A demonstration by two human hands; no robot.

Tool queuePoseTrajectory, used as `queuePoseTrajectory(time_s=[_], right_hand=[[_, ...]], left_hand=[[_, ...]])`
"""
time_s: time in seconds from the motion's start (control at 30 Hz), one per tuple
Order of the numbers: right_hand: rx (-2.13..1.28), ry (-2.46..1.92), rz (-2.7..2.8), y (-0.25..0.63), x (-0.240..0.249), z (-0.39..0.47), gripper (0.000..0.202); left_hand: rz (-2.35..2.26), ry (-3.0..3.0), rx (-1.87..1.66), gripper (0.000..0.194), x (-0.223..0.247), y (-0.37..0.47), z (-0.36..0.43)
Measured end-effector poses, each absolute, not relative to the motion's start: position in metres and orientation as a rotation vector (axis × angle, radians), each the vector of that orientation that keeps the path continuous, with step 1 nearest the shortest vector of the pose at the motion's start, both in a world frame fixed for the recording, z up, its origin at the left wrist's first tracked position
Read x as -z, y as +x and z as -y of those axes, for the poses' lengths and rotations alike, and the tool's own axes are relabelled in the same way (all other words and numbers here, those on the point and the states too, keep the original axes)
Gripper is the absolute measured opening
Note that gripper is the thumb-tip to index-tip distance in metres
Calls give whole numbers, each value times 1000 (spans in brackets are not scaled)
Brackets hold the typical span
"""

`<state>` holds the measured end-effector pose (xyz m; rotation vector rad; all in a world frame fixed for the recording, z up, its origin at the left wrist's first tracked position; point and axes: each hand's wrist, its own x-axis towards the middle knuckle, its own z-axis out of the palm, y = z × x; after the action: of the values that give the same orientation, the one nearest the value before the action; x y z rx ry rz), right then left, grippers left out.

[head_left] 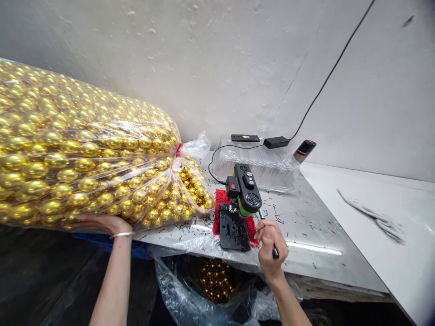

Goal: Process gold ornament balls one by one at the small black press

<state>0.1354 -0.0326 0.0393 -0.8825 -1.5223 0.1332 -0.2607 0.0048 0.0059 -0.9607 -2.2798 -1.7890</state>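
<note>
A big clear plastic bag (84, 158) full of shiny gold balls lies along the left of the table, tied with a red band. My left hand (105, 222) is flat against its lower front edge, fingers stretched out and partly hidden by the bag. My right hand (272, 242) is closed round a thin tool (275, 252) with a black end and a green shaft; its tip is hidden. Just left of that hand stands a small black device (248, 188) with round grilles and a red switch. Its black base plate (234, 231) rests on red matting (220, 199).
Behind the device, a clear plastic tray (268, 167) carries a black power adapter (276, 142) and a phone-like slab (245, 137). A bottle (304, 150) stands beside it. Scissors (374, 215) lie at right. Below the front edge hangs a plastic-lined container (176, 290) holding gold balls.
</note>
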Motion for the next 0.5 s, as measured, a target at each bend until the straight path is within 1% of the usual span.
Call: queuePoseTrajectory(time_s=[0.03, 0.1, 0.13, 0.2, 0.27, 0.3, 0.43, 0.5], right_hand=[[-137, -884, 1512, 135, -39, 33, 30], [-138, -889, 1491, 136, -37, 32, 31], [-139, -893, 1486, 136, -36, 32, 31], [-147, -903, 1486, 136, -33, 32, 31], [-159, -910, 1476, 137, -30, 31, 31], [-166, -911, 1466, 137, -29, 31, 32], [-175, -896, 1462, 137, -30, 31, 32], [-158, -890, 1491, 137, -32, 32, 32]], left_hand=[[2321, -650, 1952, 65, 5, -250, -2], [2357, -476, 2047, 67, 26, -223, -1], [2382, -522, 2044, 67, 34, -209, -2], [2323, -644, 1904, 64, 41, -184, -11], [2229, -762, 1800, 60, 38, -168, -23], [2201, -793, 1812, 59, 33, -164, -29], [2244, -620, 2038, 57, 17, -163, -41], [2271, -505, 2056, 59, 15, -162, -36]])
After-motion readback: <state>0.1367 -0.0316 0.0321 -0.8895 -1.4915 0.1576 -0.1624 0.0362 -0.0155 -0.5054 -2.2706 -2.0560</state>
